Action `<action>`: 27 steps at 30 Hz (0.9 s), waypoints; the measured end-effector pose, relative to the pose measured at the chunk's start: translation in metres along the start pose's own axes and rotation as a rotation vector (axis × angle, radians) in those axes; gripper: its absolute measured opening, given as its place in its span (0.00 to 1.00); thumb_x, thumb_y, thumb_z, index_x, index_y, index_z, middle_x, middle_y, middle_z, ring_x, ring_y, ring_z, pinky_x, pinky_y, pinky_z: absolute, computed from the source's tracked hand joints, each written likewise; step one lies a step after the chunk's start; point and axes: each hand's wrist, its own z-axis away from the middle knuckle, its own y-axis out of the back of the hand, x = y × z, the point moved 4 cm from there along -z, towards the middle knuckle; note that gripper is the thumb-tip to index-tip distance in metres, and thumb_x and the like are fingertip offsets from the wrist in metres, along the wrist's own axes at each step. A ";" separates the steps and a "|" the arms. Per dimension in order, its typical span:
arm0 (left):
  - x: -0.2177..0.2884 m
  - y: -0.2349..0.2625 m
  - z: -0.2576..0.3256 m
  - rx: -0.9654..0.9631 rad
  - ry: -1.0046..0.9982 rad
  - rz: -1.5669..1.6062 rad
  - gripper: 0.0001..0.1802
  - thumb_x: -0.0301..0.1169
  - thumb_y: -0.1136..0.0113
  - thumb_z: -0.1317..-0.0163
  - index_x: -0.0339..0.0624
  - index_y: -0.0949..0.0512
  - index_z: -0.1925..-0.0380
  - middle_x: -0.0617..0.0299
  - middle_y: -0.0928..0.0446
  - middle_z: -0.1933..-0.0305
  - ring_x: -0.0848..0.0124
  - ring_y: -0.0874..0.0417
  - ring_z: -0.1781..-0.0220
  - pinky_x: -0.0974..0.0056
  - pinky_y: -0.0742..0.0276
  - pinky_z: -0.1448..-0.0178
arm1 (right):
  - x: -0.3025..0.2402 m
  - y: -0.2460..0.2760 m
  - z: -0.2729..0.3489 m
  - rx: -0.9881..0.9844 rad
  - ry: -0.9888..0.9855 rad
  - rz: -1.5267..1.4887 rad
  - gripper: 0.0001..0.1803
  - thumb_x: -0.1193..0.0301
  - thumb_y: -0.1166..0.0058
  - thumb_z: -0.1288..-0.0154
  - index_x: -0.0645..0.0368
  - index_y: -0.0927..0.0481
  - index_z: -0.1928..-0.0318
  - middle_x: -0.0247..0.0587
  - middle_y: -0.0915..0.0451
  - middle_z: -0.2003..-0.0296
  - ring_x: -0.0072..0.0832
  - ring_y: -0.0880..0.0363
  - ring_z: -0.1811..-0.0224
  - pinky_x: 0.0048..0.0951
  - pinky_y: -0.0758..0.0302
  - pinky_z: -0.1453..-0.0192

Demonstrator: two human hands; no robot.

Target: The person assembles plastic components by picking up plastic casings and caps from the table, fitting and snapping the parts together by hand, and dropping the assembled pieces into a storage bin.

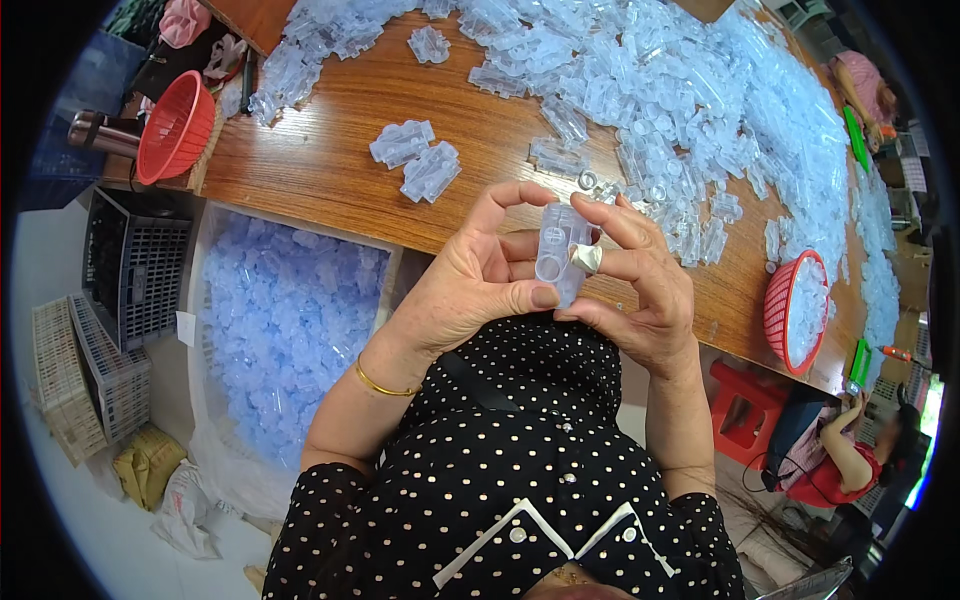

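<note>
A clear plastic part (pixel 556 245), block-like with round openings, is held up in front of my body at the table's near edge. My left hand (pixel 488 255) grips it from the left with thumb and fingers. From the right my right hand (pixel 640 275) pinches its other side; a whitish wrap covers one of that hand's fingers. Two similar clear parts (pixel 418 160) lie on the wooden table beyond my left hand. Just past my right hand spreads a large heap of clear plastic parts (pixel 650 100).
Left of me stands a lined bin (pixel 195 330) full of bluish clear parts. A red basket (pixel 178 125) and a steel flask (pixel 95 132) sit at the table's left end. Another red basket (pixel 770 310) holds parts at right, near a red stool (pixel 742 415). Other people (pixel 850 450) sit along the right.
</note>
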 end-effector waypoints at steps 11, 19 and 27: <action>-0.007 0.010 -0.005 -0.107 0.015 0.072 0.46 0.24 0.22 0.28 0.51 0.37 0.17 0.47 0.14 0.35 0.63 0.10 0.34 0.58 0.09 0.31 | 0.023 -0.017 0.017 0.038 -0.027 -0.112 0.30 0.57 0.14 0.45 0.54 0.10 0.45 0.57 0.18 0.25 0.51 0.21 0.22 0.59 0.33 0.14; -0.015 0.016 -0.010 -0.054 0.044 0.220 0.44 0.28 0.22 0.27 0.53 0.37 0.17 0.52 0.14 0.38 0.64 0.09 0.38 0.56 0.07 0.33 | 0.018 -0.024 0.015 0.050 0.014 -0.121 0.23 0.67 0.15 0.43 0.49 0.09 0.48 0.35 0.11 0.32 0.49 0.21 0.24 0.53 0.28 0.18; -0.001 0.007 -0.018 -0.118 0.047 -0.006 0.49 0.31 0.19 0.30 0.45 0.39 0.16 0.43 0.15 0.33 0.49 0.09 0.33 0.49 0.07 0.31 | 0.034 -0.017 0.022 0.051 -0.082 -0.204 0.41 0.58 0.11 0.44 0.57 0.19 0.35 0.56 0.18 0.27 0.50 0.22 0.21 0.54 0.30 0.16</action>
